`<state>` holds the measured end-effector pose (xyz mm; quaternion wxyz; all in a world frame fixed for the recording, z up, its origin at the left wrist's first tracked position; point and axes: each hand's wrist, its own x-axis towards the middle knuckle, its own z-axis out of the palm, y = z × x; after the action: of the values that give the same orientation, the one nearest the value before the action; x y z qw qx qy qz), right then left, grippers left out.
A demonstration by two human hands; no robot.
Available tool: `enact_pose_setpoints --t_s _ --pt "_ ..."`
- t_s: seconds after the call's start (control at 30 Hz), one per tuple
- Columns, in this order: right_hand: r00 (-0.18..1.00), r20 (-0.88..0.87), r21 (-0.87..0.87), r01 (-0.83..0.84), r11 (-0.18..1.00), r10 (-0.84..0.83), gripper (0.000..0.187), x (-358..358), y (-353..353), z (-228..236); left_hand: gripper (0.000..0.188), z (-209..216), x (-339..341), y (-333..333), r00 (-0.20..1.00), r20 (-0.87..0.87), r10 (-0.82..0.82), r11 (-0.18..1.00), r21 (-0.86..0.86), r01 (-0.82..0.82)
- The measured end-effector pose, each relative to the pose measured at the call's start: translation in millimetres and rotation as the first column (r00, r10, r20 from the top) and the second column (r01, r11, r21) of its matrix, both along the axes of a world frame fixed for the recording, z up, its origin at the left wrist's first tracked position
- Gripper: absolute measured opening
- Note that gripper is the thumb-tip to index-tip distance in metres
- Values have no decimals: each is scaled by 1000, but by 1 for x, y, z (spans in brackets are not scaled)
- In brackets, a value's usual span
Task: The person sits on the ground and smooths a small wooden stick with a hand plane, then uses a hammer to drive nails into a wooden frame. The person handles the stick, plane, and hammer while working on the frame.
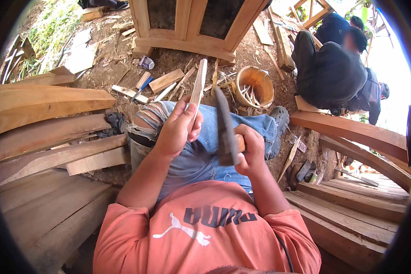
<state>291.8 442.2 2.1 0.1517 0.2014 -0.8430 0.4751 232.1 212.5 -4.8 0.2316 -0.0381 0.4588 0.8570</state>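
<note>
My left hand (181, 122) is closed around the lower part of a thin, pale wooden stick (198, 86), which points up and away from me over my knees. Just to the right, my right hand (251, 148) grips the wooden handle (240, 143) of a machete-like knife. Its wide dark blade (225, 125) stands beside the stick, its far tip near it. Whether blade and stick touch, I cannot tell. Beyond my knees, a yellowish bucket (266, 89) holds several thin sticks.
A blue-handled tool (146, 83) lies among wood offcuts (166, 81) and shavings. A panelled wooden piece (182, 36) stands at the far side. Stacked planks flank me at left (50, 109) and right (347, 130). Two people in dark clothes (331, 68) sit at far right.
</note>
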Motion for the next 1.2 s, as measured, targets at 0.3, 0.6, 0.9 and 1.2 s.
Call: enact_pose_setpoints --t_s 0.3,0.6,0.9,1.2 --pt "995 -91 600 25 799 38 60 3 11 19 40 -26 2 -10 986 -100 -136 976 156 151" --pt "986 -147 676 156 721 -76 69 -16 24 34 37 -26 16 -8 964 -265 6 1000 -2 -7" --pt "927 -205 659 367 656 -313 64 -36 40 45 40 -19 9 -7 971 -210 -115 974 167 152" --pt "998 -51 734 58 677 -30 62 -24 34 57 39 -19 13 -4 962 -274 2 998 -64 -20"
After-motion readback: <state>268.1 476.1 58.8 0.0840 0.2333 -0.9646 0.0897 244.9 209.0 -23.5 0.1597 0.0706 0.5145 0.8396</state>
